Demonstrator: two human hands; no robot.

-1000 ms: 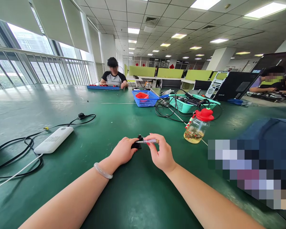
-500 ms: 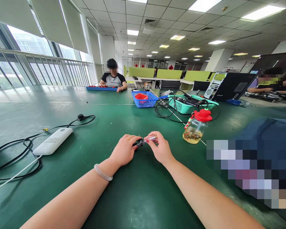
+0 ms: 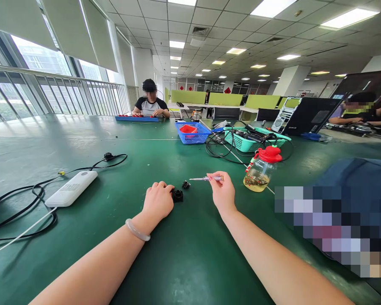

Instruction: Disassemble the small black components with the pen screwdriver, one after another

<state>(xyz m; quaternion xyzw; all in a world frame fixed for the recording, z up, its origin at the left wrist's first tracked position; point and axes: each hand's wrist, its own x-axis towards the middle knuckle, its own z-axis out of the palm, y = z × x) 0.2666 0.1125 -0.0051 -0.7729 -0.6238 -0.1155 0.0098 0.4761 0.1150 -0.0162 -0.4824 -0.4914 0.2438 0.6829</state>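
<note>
I have right hand (image 3: 224, 192) pinched on screwdriver (image 3: 205, 178); left hand (image 3: 159, 198) half-curled at black housing (image 3: 178, 196), can't tell if gripping; small black part (image 3: 186, 184) just beyond

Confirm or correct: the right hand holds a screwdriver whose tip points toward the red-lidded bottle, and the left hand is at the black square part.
Wrong on direction: in the head view, the screwdriver in the right hand points left, away from the red-lidded bottle. The left hand is indeed at the black square part.
</note>
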